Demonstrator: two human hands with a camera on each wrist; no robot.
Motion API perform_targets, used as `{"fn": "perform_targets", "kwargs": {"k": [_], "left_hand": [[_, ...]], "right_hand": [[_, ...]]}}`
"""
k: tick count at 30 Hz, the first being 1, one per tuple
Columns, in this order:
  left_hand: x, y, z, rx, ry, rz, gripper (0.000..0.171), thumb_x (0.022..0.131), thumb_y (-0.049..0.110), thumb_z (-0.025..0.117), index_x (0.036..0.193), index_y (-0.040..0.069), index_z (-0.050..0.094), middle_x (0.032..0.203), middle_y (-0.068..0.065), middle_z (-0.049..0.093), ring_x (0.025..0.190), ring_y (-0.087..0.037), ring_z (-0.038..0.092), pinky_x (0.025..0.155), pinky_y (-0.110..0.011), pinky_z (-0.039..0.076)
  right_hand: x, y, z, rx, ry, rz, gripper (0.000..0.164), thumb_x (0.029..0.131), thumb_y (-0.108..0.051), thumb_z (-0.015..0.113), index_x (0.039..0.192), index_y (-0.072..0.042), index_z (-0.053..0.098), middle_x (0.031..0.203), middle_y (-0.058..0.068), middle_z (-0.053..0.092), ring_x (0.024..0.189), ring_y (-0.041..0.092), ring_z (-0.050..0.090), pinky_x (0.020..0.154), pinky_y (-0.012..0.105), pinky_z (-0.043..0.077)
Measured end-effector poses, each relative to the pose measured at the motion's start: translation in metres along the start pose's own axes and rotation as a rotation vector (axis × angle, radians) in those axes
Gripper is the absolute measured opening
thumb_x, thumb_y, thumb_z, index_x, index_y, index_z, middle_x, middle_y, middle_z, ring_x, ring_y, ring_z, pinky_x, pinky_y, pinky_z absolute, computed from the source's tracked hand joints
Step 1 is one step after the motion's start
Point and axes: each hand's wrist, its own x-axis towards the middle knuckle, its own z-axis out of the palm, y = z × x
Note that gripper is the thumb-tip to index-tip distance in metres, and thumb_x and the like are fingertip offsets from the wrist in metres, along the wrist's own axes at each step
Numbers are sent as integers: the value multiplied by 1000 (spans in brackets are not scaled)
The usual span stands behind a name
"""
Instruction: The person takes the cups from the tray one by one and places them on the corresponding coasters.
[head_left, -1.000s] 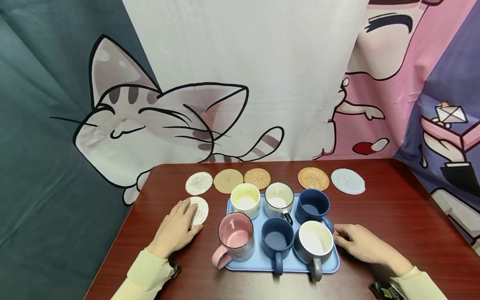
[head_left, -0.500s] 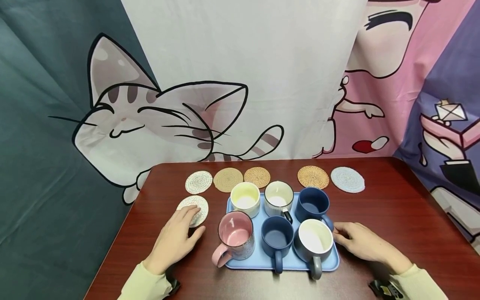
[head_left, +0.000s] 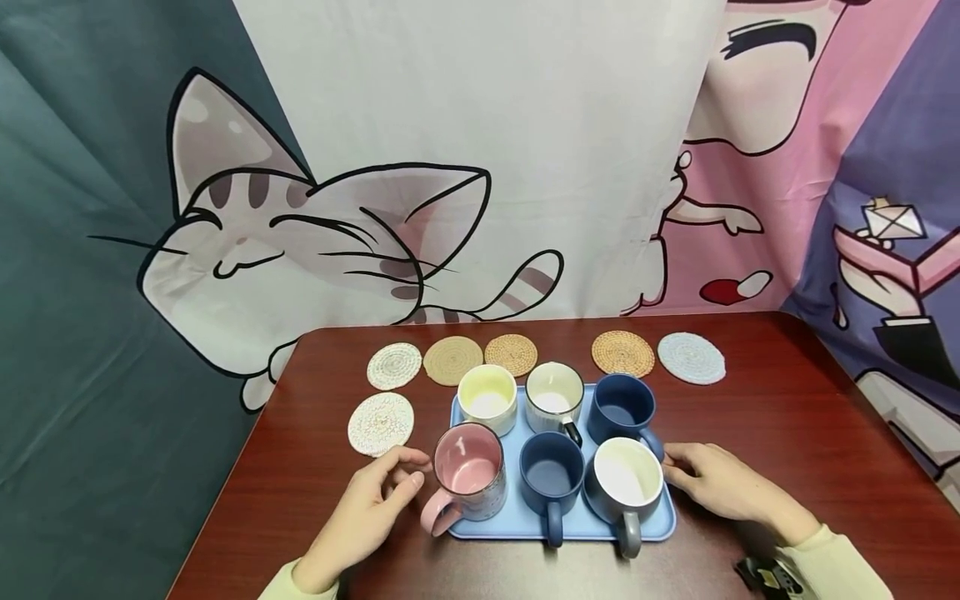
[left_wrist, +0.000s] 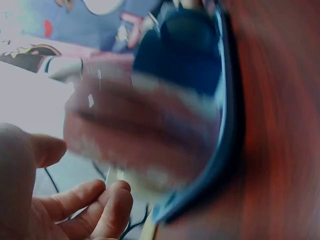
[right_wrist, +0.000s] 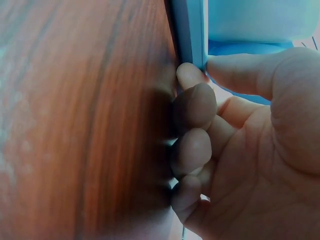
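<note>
In the head view, a light blue tray (head_left: 512,507) carries several mugs. At its front left corner stands a pink mug (head_left: 470,467) with its handle turned toward me. My left hand (head_left: 367,508) is just left of that mug, thumb and fingers spread apart and holding nothing. The blurred left wrist view shows the pink mug (left_wrist: 135,125) beyond my fingertips, with a gap between. My right hand (head_left: 731,483) is at the tray's right side. In the right wrist view its thumb and index finger pinch the tray's edge (right_wrist: 192,35), the other fingers curled near the tabletop.
Also on the tray are a pale yellow mug (head_left: 487,398), a white mug with a black handle (head_left: 554,398), two navy mugs (head_left: 552,471) and a grey mug (head_left: 626,483). Round coasters (head_left: 512,356) lie along the back; a white coaster (head_left: 381,423) lies left of the tray.
My left hand has left the white coaster and moved right, toward the pink mug. The coaster lies uncovered, flat on the table. My right hand stays at the tray's edge.
</note>
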Motion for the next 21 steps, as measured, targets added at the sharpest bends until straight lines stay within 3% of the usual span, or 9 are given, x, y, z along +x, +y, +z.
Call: {"fn": "perform_targets", "kwargs": {"k": [3,6,11,17,21], "left_hand": [[-5,5,6,-155,-38,-36,11,105,11,59,112,12,68,97,-4,72,79,-3,63,70,-25,55],[-10,9,12,-241,-59,-22,11,105,8,55,108,7,66,98,-3,71,86,-3,65,77,-24,55],[-16,12,19,-297,-72,-43,14,105,8,54,97,8,64,85,0,65,81,-3,61,74,-24,53],[-20,13,25,-365,-94,-41,23,107,6,49,87,3,60,81,-19,65,69,-11,62,63,-29,56],[-21,15,27,-356,-110,-41,31,109,8,46,80,3,57,78,-23,67,61,-18,60,58,-29,53]], "right_hand": [[0,0,0,-3,3,-7,30,102,-22,65,76,-27,51,66,-20,33,61,-5,37,59,20,30],[1,0,0,-9,4,-7,30,102,-22,65,76,-28,51,66,-20,34,61,-5,37,59,20,30],[1,0,0,-1,-2,-7,29,102,-22,64,76,-27,51,66,-20,34,62,-5,37,59,20,30],[1,2,-1,1,-2,-4,29,102,-22,65,76,-28,51,65,-21,35,61,-6,38,59,19,30],[1,2,0,3,-4,-5,29,102,-23,64,77,-28,51,66,-20,35,61,-6,38,59,20,30]]}}
